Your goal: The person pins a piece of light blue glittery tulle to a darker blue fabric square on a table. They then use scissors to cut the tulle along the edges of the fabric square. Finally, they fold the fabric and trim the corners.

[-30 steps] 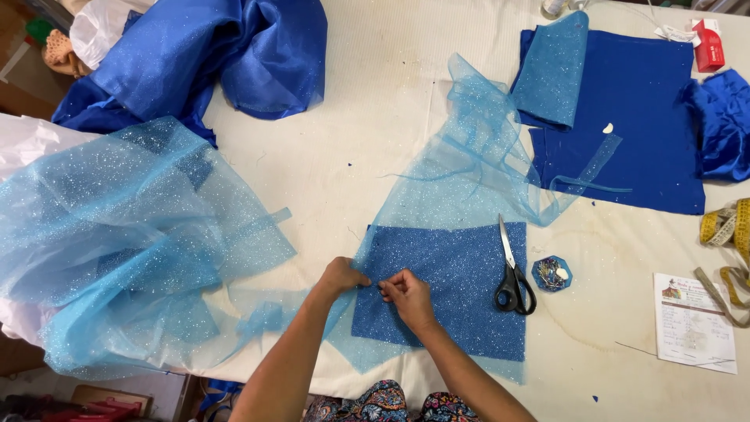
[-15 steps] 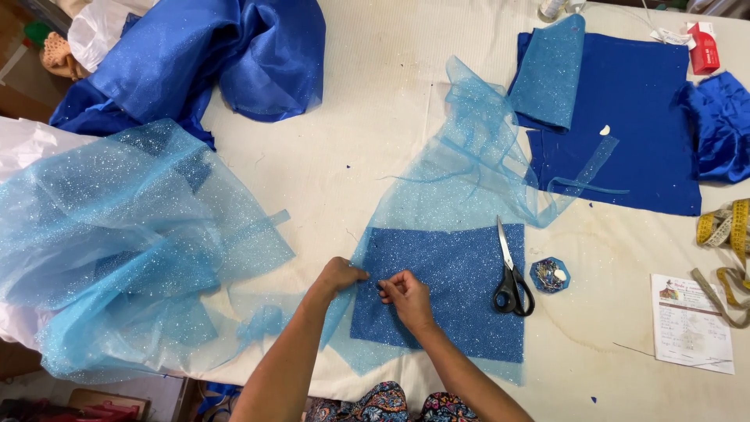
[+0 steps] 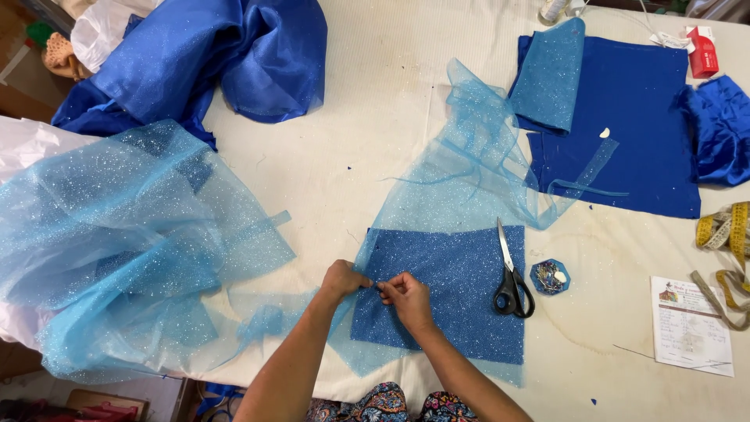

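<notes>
A small blue hexagonal pin dish point(image 3: 549, 277) sits on the white table point(image 3: 375, 148) just right of the black-handled scissors point(image 3: 510, 277); it holds a cluster of pins, though they are too small to count. The scissors lie on the right part of a dark blue glitter fabric square point(image 3: 453, 301), blades pointing away from the person. That square lies at the near edge of the table under a layer of sheer light blue glitter tulle point(image 3: 461, 172), which stretches up toward the far side. The left hand point(image 3: 344, 280) and the right hand point(image 3: 406, 299) meet at the left edge of the square, fingertips almost touching, each pinching the fabric edge where tulle and square overlap; whether a pin is between the fingers cannot be told. A large heap of the same light blue tulle point(image 3: 133, 250) spreads over the left side of the table, and a bundle of shiny royal blue satin point(image 3: 211, 59) lies beyond it. At the far right lies a flat dark blue cloth point(image 3: 633, 133) with a folded glitter piece point(image 3: 551, 78) on its left corner. A yellow measuring tape point(image 3: 723, 230) curls at the right edge above a printed paper sheet point(image 3: 691, 324), and a small red box point(image 3: 701, 51) rests at the far right.
</notes>
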